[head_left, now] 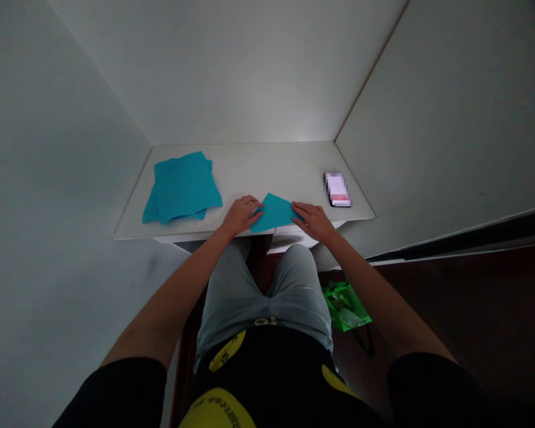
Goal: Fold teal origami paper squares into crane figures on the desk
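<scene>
A folded turquoise sheet (274, 213), paper or thin cloth, lies at the front edge of the white table between my hands. My left hand (242, 215) grips its left side, with the thumb and fingertips on the sheet. At the opposite end, my right hand (312, 220) holds the narrower right corner, its fingers partly covering it. Several larger sheets of the same turquoise (185, 187) lie in a loose, uneven pile to the left of my left hand.
A phone (337, 189) with a lit, blurred screen lies on the right of the white table (267, 163). Walls (245, 71) enclose the table at the back and both sides. On the floor, right of my legs, stands a green bag (346, 306).
</scene>
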`<state>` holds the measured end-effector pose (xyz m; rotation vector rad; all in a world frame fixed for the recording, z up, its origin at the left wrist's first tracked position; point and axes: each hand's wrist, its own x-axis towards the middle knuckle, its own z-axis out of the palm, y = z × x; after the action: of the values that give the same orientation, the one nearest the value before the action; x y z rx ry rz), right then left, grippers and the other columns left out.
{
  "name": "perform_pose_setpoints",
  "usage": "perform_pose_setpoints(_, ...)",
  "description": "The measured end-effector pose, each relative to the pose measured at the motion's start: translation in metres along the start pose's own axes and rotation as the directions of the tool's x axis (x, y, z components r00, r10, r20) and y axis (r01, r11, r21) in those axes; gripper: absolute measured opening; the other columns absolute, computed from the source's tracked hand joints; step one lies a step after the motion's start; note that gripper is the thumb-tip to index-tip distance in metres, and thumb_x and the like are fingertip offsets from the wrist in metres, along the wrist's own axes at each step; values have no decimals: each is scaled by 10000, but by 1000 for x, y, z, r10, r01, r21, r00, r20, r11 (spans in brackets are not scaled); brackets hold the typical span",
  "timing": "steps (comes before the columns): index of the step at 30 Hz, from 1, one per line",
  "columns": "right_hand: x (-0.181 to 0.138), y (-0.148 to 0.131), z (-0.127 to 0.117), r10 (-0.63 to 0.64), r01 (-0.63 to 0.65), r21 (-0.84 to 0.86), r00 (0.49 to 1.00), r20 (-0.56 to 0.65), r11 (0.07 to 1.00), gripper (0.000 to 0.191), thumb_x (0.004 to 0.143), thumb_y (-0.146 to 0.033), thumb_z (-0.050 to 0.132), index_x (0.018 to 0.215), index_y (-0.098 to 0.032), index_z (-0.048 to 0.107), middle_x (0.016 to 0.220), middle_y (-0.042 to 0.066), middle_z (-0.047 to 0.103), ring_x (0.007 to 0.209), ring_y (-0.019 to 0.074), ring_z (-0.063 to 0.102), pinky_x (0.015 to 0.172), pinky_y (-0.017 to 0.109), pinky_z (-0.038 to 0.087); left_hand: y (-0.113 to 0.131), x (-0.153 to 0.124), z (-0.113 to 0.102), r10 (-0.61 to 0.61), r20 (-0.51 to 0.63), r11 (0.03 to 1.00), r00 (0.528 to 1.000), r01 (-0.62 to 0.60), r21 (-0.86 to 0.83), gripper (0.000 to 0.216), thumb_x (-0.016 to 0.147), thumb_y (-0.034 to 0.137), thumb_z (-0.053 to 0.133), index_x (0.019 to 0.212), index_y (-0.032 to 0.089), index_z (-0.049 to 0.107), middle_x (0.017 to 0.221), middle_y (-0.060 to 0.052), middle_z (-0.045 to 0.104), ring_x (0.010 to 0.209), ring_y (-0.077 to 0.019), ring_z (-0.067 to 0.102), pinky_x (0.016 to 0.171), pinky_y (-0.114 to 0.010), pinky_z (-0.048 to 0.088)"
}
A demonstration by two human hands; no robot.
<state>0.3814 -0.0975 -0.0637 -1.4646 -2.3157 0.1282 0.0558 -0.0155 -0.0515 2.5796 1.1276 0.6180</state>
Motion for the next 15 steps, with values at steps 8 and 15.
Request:
perform_pose_setpoints(8,-24,14,2,-159,158,81,987,17,984,588,1049,-437,711,1613,-307,604,1616,105,656,1516,318,611,1276,580,425,-4,-22,-3,-73,-83,997,994,71,-23,197,1078,371,687,1012,227,805,1045,-86,816,977,-253,755,926,-409,563)
perform_pose_setpoints(15,-22,10,12,-80,89,139,994,-71,986,320,1100,-366,608,1371,-272,750,1490,98,752,1455,297,671,1248,582,469,-12,-59,-16,143,-88,988,986,-147,-41,532,893,643,861,1244,246,814,1303,-106,832,1156,-318,762,1066,-510,548)
